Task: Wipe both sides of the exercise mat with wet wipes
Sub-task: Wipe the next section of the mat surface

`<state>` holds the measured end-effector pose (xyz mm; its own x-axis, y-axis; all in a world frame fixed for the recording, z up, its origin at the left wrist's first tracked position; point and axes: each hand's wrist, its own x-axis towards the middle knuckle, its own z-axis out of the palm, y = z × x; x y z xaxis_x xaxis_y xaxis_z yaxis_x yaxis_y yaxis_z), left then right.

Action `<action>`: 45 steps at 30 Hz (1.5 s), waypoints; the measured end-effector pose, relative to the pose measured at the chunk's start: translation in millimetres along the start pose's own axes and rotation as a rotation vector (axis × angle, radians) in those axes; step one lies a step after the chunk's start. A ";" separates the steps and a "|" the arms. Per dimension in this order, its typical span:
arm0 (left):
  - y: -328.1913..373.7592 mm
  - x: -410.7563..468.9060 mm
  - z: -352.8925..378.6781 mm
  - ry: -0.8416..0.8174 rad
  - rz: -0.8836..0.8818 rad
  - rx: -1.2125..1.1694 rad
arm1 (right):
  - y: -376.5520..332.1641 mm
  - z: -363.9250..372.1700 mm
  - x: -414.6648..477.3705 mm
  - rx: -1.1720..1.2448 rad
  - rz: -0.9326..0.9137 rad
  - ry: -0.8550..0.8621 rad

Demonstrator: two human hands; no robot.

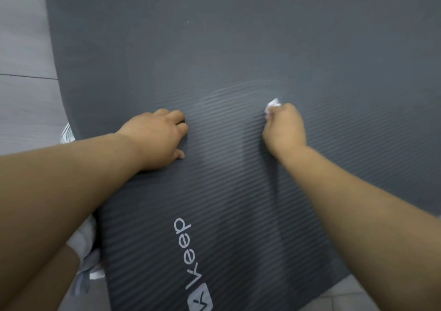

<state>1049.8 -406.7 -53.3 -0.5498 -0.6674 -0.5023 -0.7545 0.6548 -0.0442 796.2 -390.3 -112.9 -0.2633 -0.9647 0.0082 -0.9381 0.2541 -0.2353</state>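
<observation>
While the left hand (155, 139) rests curled fingers (177, 116) on the ribbed dark-grey exercise mat (238, 48), the right hand (284, 129) clutches a crumpled white wet wipe (274, 104). The wipe touches the mat.

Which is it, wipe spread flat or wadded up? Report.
Wadded up: the wet wipe shows as a crumpled white lump poking out of the curled right hand.

Pale grey plank floor (21, 48); dark grey ribbed exercise mat (238, 36) flat upon it, logo (188, 251) upward

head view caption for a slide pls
Right hand grips a balled wet wipe on the grey exercise mat; left hand rests alongside
</observation>
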 end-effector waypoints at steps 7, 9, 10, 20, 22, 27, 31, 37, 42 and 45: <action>5.4 -6.7 0.5 -0.013 -0.013 0.039 | -41.3 -0.2 -113.8 0.134 -0.778 -0.323; 7.6 -8.3 0.4 -0.019 -0.019 0.059 | -7.3 -8.7 -88.5 0.072 -0.468 -0.218; 9.3 -8.8 0.5 -0.022 -0.021 0.069 | 14.9 -11.8 -76.9 0.060 -0.304 -0.173; 40.4 -15.7 12.5 -0.018 0.048 -0.030 | -49.8 0.6 -190.4 0.219 -0.554 -0.351; 44.9 -21.8 15.6 -0.038 0.105 0.009 | -22.9 -4.4 -182.9 0.146 -0.637 -0.327; 53.5 -26.7 22.1 -0.091 0.193 0.157 | 66.6 -29.9 -142.7 -0.005 0.006 -0.124; 57.1 -24.5 27.4 -0.108 0.186 0.204 | 22.4 -17.4 -189.3 0.128 0.018 -0.025; 64.4 -32.3 22.5 -0.119 0.161 0.176 | 13.2 -16.1 -239.8 0.186 -0.553 -0.313; 80.8 -51.0 21.3 -0.131 0.282 0.179 | 79.6 -32.3 -211.8 0.083 0.132 -0.103; 96.4 -60.2 24.3 -0.190 0.331 0.199 | 36.0 -29.2 -242.4 0.188 0.071 -0.106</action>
<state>1018.9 -294.8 -48.3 -0.6609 -0.3446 -0.6667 -0.4540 0.8909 -0.0104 819.7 -145.3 -95.0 -0.2927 -0.9492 -0.1151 -0.8571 0.3138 -0.4085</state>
